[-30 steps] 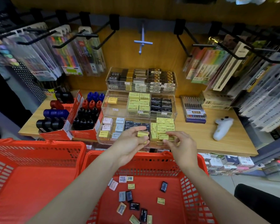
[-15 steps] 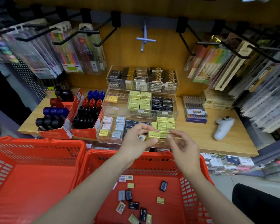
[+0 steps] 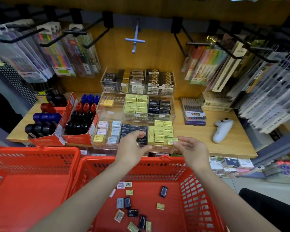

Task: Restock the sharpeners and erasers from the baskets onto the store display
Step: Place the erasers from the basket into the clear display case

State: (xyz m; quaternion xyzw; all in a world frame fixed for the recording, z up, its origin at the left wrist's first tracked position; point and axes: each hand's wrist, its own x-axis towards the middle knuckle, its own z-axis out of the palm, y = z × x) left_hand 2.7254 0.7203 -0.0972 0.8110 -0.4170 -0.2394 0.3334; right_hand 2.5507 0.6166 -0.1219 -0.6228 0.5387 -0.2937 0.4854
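An empty red basket [image 3: 32, 173] is sitting at far left, and beside it a second basket [image 3: 182, 164] is holding loose erasers [image 3: 134, 205] scattered on its floor. Above that basket the left hand [image 3: 132, 149] is hovering at the front of the clear tray [image 3: 97, 144] on the shelf [image 3: 224, 141], fingers loosely curled, something small glinting at them that I cannot make out. To its right, the right hand [image 3: 191, 148] is pinching a yellow eraser [image 3: 172, 141] at its fingertips, just by the tray's yellow stack [image 3: 161, 133].
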